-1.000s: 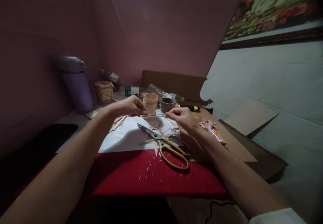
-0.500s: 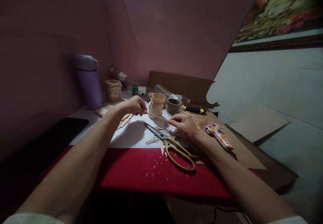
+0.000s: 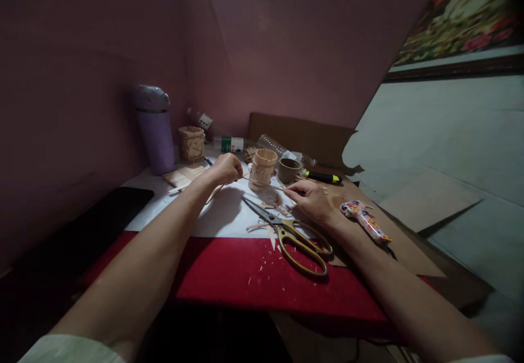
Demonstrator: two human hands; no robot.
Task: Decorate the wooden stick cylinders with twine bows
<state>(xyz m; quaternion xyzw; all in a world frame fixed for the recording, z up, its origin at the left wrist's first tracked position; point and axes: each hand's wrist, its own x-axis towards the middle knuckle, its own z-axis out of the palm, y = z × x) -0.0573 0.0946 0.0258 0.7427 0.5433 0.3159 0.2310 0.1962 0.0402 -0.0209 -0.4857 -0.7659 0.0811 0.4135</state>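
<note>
"Two bare hands are held out above a work surface, a little apart, with the backs of the fingers turned upward. How is each one closed?"

"By the left hand (image 3: 227, 168), with its fingers curled in, one end of a thin strand (image 3: 277, 188) is gripped. By the right hand (image 3: 310, 196), the other end is pinched between thumb and forefinger."

"And where is the strand placed?"

"It is stretched between the two hands, slanted slightly down toward the right one. A pale cup with a scalloped rim (image 3: 262, 167) is crossed by it in view; whether the cup is touched cannot be told."

"What is set near the right hand?"

"Just beyond it, a brown round pot (image 3: 289, 172) and a black-and-yellow handle (image 3: 323, 177) are seen. To its right, a flower-patterned tool (image 3: 366, 222) is laid on cardboard (image 3: 409, 254)."

"And around the left?"

"Flat wooden sticks (image 3: 186, 176) are piled to its left. Farther out, a second pale cup (image 3: 191, 144) and a purple bottle (image 3: 156, 140) are stood upright."

"Is anything placed on the near side of the hands?"

"Gold-handled scissors (image 3: 278, 222) are laid there, slightly parted, partly on white paper (image 3: 225, 226) and partly on red cloth (image 3: 221, 275), where small scraps are scattered."
</note>
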